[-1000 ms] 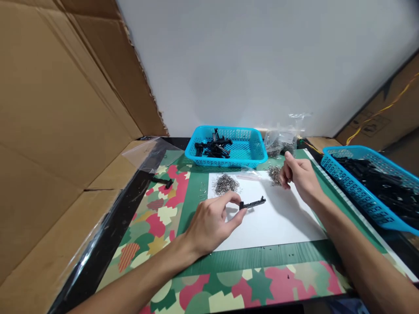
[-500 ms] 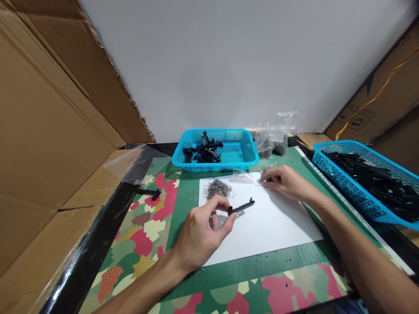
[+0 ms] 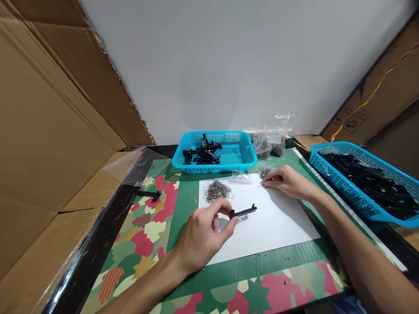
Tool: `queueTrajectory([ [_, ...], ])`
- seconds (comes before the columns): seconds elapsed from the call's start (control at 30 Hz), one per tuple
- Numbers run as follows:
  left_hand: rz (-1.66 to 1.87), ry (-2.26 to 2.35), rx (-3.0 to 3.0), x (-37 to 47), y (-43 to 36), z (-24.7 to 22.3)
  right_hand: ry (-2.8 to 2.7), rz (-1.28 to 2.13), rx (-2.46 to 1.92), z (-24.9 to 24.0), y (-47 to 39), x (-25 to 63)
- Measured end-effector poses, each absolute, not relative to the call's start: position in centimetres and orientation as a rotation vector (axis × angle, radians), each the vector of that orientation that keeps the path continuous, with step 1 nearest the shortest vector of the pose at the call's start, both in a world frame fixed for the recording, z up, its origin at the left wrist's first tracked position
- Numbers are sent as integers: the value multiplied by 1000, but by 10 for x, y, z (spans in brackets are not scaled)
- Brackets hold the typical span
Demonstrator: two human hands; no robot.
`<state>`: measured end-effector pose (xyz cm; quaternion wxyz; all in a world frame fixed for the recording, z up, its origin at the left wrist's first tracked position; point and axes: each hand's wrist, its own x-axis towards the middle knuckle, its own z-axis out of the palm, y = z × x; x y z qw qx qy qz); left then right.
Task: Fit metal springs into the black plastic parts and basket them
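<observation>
My left hand (image 3: pixel 209 233) pinches one end of a slim black plastic part (image 3: pixel 245 212), holding it above a white sheet of paper (image 3: pixel 275 222). The part's free end points right. Over the far right corner of the sheet, my right hand (image 3: pixel 288 183) has its thumb and fingertips pressed together. Whatever lies between those fingertips is too small to make out. Just behind them is a small heap of tiny metal pieces (image 3: pixel 264 171). A larger pile of small metal pieces (image 3: pixel 216 191) lies on the sheet's far left, beyond my left hand.
A blue basket (image 3: pixel 240 168) with several black parts stands at the back. Another blue basket (image 3: pixel 347 194), full of black parts, is at right. Clear bags of metal pieces (image 3: pixel 276 148) sit behind. One black part (image 3: pixel 152 194) lies left, near a clear plastic bag (image 3: pixel 137 163).
My right hand's fingertips have drawn slightly toward me and right, away from the small heap, and closed together. My left hand still holds the black part, nearly unmoved.
</observation>
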<state>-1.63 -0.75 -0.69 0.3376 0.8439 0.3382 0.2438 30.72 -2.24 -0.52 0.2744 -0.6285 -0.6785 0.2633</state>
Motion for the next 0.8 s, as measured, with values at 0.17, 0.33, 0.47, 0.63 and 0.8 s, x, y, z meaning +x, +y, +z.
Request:
queueTrajectory([
  [0.17, 614, 881, 2187, -16, -7, -5, -1848, 702, -1700, -2, -23, 311],
  [0.33, 599, 868, 2229, -16, -8, -4, -1861, 734, -1696, -4, -23, 309],
  [0.47, 609, 879, 2238, -15, -8, -2, -1904, 698, -1745, -5, -21, 306],
  [0.63, 606, 905, 2232, -15, -7, -3, -1899, 722, -1743, -1, -22, 304],
  [0.8, 618, 912, 2225, -15, -7, -4, -1668, 953, -1545, 5, -26, 300],
])
